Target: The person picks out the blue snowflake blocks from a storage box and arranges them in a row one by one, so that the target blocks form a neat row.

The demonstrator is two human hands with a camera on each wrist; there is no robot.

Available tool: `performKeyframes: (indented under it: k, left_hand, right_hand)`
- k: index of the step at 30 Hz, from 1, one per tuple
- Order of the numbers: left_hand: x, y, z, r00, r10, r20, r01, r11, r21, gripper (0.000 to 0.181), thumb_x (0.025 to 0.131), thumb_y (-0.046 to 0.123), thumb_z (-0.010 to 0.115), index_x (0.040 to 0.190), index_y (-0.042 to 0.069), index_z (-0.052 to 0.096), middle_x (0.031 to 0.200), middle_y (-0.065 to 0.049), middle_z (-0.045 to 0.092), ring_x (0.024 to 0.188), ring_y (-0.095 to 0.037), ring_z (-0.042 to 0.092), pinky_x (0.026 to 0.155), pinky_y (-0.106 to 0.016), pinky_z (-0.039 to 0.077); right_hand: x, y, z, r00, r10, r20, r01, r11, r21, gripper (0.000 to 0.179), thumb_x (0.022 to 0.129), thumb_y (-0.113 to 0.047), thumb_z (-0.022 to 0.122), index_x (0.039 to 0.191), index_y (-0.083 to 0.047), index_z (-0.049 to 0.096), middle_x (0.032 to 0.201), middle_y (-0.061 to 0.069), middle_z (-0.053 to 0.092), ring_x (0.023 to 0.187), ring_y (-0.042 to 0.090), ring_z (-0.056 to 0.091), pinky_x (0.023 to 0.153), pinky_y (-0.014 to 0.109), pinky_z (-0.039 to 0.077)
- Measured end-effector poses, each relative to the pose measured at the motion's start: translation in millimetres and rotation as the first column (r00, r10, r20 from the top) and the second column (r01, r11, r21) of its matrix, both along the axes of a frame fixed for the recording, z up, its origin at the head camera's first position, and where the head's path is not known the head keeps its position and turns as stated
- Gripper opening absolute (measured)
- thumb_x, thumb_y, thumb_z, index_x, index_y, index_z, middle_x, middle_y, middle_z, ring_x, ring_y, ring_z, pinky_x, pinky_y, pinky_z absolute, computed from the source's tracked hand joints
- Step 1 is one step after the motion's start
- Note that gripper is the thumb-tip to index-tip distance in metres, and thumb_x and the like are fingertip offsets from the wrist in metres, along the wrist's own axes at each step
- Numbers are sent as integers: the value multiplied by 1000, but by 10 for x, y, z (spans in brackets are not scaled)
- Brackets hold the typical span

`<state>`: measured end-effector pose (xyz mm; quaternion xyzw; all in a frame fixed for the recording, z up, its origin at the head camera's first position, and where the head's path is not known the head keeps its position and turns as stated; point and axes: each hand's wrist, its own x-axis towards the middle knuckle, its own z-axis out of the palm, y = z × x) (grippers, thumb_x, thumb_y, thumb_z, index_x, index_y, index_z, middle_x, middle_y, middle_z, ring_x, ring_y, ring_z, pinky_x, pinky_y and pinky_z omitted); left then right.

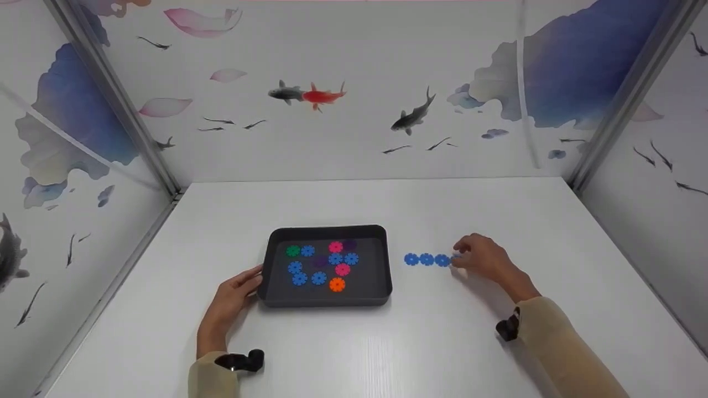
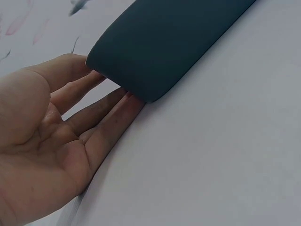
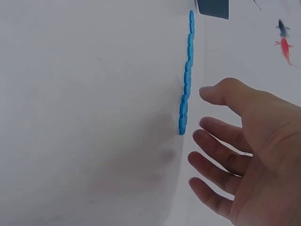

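My left hand (image 1: 231, 298) holds the left side of a dark shallow tray (image 1: 323, 302), fingers at its wall. In the left wrist view the fingertips are partly hidden behind the tray's corner. Right of the tray, several blue notched plastic discs (image 1: 426, 259) are joined in a straight row on the table. My right hand (image 1: 487, 258) hovers at the row's right end, overlapping the last disc in the head view. In the right wrist view its loosely bent fingers and thumb are spread beside the row (image 3: 187, 77), apart from it.
In the tray lie loose notched discs: several blue, a green one (image 1: 293, 251), two pink, an orange one (image 1: 337, 284) and darker purple ones. The white table (image 1: 354, 348) is bounded by printed panels (image 1: 354, 143) at the back and both sides.
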<state>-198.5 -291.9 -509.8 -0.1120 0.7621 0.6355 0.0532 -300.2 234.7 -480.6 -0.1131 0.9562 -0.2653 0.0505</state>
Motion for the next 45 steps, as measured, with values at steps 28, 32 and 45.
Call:
performKeyframes:
  k: [28, 32, 45]
  left_hand:
    - [-10, -7, -8, 1000, 8, 1, -8, 1000, 22, 49, 103, 27, 58, 149, 12, 49, 158, -14, 43, 146, -34, 42, 120, -47, 37]
    - [-9, -6, -22, 1000, 8, 5, -8, 1000, 13, 48, 103, 26, 57, 149, 12, 50, 157, -14, 44, 145, -33, 43, 120, -46, 37]
    - [-34, -20, -44, 1000, 21, 1, -21, 999, 26, 48, 102, 26, 58, 148, 13, 51, 156, -14, 45, 145, -33, 43, 120, -47, 37]
  right_hand:
    - [207, -1188, 232, 966, 235, -110, -259, 905, -339, 40, 91, -19, 75, 125, -1, 65, 122, 15, 64, 119, 37, 59, 99, 52, 52]
    - [200, -1324, 190, 964, 256, -73, -265, 905, -333, 41, 90, -18, 75, 126, 0, 64, 123, 15, 64, 118, 34, 60, 102, 51, 52]
    - [108, -1656, 130, 968, 232, -94, -247, 950, -193, 40, 88, -19, 78, 125, -9, 67, 119, 9, 65, 113, 25, 61, 104, 42, 53]
